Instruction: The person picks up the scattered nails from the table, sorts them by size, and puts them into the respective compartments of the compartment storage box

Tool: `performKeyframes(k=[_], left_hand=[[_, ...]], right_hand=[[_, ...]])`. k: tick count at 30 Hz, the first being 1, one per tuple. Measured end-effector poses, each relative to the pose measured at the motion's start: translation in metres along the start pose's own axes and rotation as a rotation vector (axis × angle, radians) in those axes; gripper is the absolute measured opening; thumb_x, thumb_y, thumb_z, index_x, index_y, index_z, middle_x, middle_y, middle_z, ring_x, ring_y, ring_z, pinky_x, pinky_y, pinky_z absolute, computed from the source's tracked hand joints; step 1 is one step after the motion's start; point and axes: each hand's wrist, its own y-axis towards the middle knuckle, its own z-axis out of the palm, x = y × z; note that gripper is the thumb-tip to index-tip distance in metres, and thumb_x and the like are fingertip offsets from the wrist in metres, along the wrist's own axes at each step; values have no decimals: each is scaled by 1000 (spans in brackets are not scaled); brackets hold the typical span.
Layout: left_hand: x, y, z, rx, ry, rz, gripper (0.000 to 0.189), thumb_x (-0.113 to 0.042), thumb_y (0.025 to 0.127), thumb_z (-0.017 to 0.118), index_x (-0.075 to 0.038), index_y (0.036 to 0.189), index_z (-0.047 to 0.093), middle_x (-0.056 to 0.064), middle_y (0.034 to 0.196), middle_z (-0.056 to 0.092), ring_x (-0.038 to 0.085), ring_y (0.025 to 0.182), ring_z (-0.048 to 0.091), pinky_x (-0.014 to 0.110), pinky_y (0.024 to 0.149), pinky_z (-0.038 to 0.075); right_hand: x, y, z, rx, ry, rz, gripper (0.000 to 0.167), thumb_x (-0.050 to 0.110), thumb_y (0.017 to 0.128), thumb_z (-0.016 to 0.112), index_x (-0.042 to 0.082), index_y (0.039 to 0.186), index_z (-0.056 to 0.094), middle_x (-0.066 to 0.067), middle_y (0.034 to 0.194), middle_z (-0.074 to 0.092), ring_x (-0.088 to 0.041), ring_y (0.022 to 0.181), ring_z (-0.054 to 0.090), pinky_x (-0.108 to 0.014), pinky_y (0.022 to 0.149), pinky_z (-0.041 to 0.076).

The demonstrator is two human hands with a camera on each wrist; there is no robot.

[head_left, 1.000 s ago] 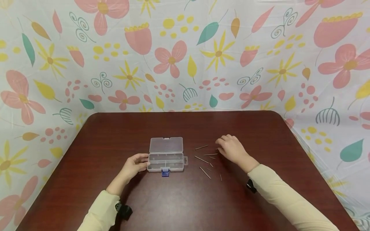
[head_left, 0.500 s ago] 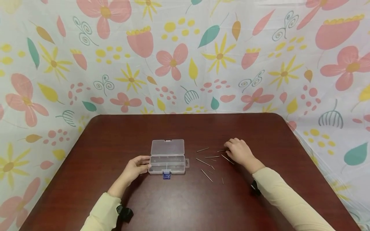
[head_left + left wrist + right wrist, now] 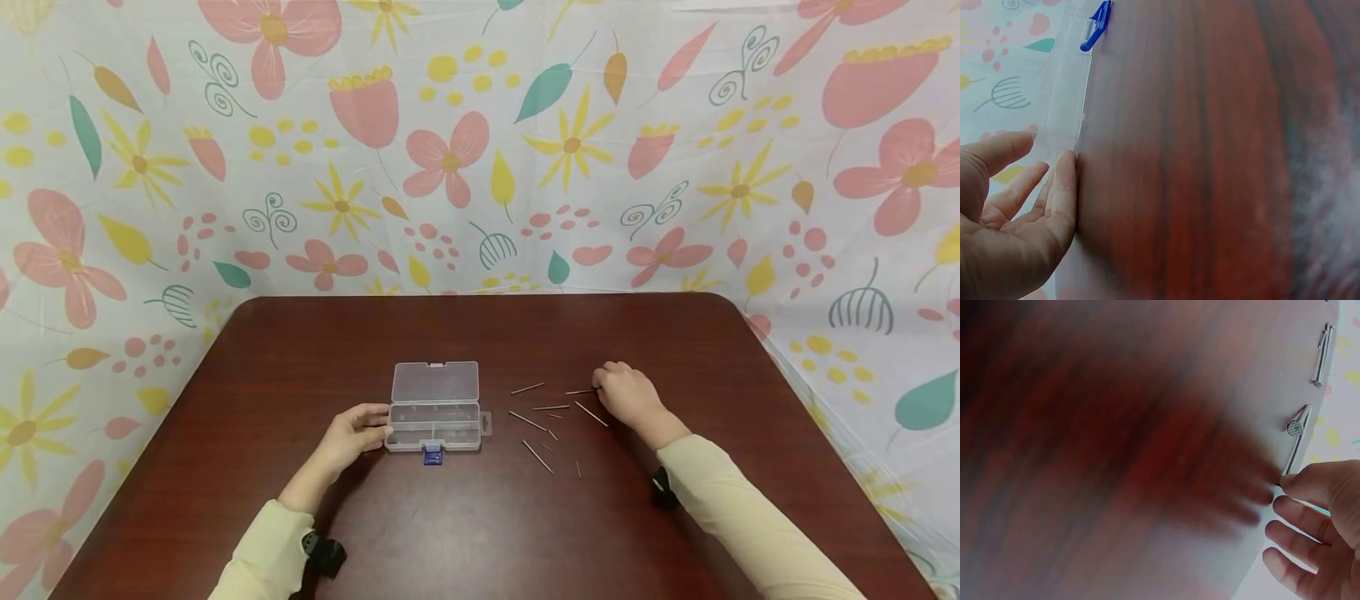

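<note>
A clear plastic compartment box (image 3: pixel 455 437) stands on the table with its lid (image 3: pixel 435 383) folded back and its blue latch (image 3: pixel 432 456) hanging at the front. My left hand (image 3: pixel 352 437) rests its thumb and fairly straight fingertips against the box's left end. In the left wrist view the thumb (image 3: pixel 1007 150) reaches the box's upper corner and the fingers lie lower along its end. My right hand (image 3: pixel 630 396) pinches the right end of a thin metal nail (image 3: pixel 580 392). In the right wrist view the thumb (image 3: pixel 1310 482) covers that end and hides the index finger.
Several loose nails of different lengths, such as a long one (image 3: pixel 537 457) and a short one (image 3: pixel 578 471), lie between the box and my right hand. Another nail (image 3: pixel 592 414) lies just below that hand. A flowered cloth (image 3: pixel 450 167) hangs behind the dark wooden table (image 3: pixel 480 517).
My right hand has moved to the right along the nail, uncovering it and the nail below it. My left hand stays at the box. The head view has shifted slightly.
</note>
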Motion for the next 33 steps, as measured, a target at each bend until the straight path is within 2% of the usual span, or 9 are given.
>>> performKeyframes(k=[6,11,18,22,27,33], left_hand=[[0,1,0,-13,8,-5,41,-4,90,62,8,128,51,30,121,58,21,97,65,33,79,58],[0,2,0,-17,10,-2,41,-3,90,62,8,128,51,30,121,58,21,97,65,30,78,58],[0,0,0,-12,1,7,41,-3,90,62,10,127,50,32,121,57,23,98,64,31,77,58],[1,-1,0,-11,-4,9,41,-3,90,62,10,127,50,32,121,57,24,99,64,31,78,58],[1,1,-3,2,9,13,42,-5,91,61,9,128,50,31,123,56,28,102,63,37,82,57],[1,1,-3,2,5,13,42,-6,91,62,9,128,50,31,123,56,28,102,63,39,83,57]], right_hand=[[-1,0,2,42,31,26,11,-6,77,59,3,74,53,-8,75,50,-30,72,52,-41,53,48],[-1,-1,4,40,18,14,12,-7,73,54,3,70,47,-10,70,46,-32,68,49,-44,51,47],[-6,-2,5,65,13,8,9,-4,67,53,3,69,47,-9,65,45,-32,64,49,-43,51,46],[-7,-1,2,58,45,-11,15,-4,66,54,6,67,43,-4,62,42,-23,58,43,-34,49,40],[-7,-1,-2,74,107,-6,16,-6,68,54,7,70,43,-2,63,42,-17,59,37,-28,50,34],[-11,0,0,51,174,-17,18,-9,71,58,6,73,49,-2,68,49,-18,63,45,-31,54,41]])
